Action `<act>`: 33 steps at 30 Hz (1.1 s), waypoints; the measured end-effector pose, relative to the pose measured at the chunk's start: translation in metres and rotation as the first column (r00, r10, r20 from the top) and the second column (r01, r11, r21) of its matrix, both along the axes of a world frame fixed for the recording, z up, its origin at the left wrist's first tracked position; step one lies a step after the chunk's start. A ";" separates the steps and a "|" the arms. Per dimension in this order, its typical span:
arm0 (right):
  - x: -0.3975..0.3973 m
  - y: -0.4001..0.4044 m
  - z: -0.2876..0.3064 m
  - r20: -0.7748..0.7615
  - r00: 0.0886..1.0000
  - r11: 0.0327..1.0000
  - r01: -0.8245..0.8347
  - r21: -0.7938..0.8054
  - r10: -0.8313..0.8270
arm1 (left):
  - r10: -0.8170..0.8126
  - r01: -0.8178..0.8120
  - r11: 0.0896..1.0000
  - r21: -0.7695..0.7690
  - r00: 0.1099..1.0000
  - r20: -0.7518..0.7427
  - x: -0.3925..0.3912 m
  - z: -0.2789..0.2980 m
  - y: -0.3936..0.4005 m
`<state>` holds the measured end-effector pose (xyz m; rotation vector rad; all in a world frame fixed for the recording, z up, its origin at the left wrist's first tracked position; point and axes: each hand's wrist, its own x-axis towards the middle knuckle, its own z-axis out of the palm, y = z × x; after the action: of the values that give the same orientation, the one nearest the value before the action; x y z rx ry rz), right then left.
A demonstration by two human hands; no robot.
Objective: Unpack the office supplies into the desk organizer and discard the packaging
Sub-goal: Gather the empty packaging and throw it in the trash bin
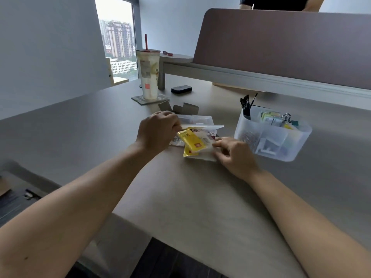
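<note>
A pile of packaging lies mid-desk: a yellow packet [191,142] on top of clear plastic wrappers [202,155], with a clear plastic case [197,119] behind it. My left hand [157,130] pinches the left end of the pile near the case. At the pile's right edge, my right hand [235,155] has its fingers on the clear wrapper. The translucent desk organizer [291,152] stands to the right, holding black pens [246,106], binder clips [286,117], paper clips and small boxes.
An opened grey cardboard box [181,108] lies behind the pile. A tall drink cup [148,74] with a red straw stands on a coaster at the back, a small black case [181,89] beside it. A brown divider panel [281,47] bounds the far side; a person stands behind it.
</note>
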<state>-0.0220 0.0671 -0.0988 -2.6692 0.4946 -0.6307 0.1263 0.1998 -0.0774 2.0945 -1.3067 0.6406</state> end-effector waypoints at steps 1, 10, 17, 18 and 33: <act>0.000 0.004 0.000 -0.060 0.998 1.000 -0.010 0.022 0.011 | 0.008 -0.008 1.000 -0.016 1.000 0.004 -0.001 0.002 0.005; 0.006 0.017 -0.002 -0.137 0.985 0.994 0.106 -0.015 -0.107 | 0.098 -0.097 0.992 -0.077 0.995 0.011 0.003 -0.003 0.052; 0.000 0.022 0.003 -0.119 0.990 0.985 0.097 0.146 -0.080 | 0.129 -0.131 0.988 -0.079 0.991 -0.028 0.005 -0.007 0.059; 0.000 0.022 0.004 -0.098 0.991 0.978 0.108 0.181 -0.091 | 0.131 -0.132 0.987 -0.086 0.991 -0.027 0.005 -0.007 0.059; 0.012 0.019 -0.010 -0.096 0.950 0.918 0.312 0.243 -0.297 | 0.050 -0.060 0.993 -0.100 0.994 -0.092 0.012 -0.028 0.065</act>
<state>-0.0097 0.0863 -0.1087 -2.3885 0.9548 -0.5328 0.1380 0.2643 -0.1058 2.0569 -1.1462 0.6169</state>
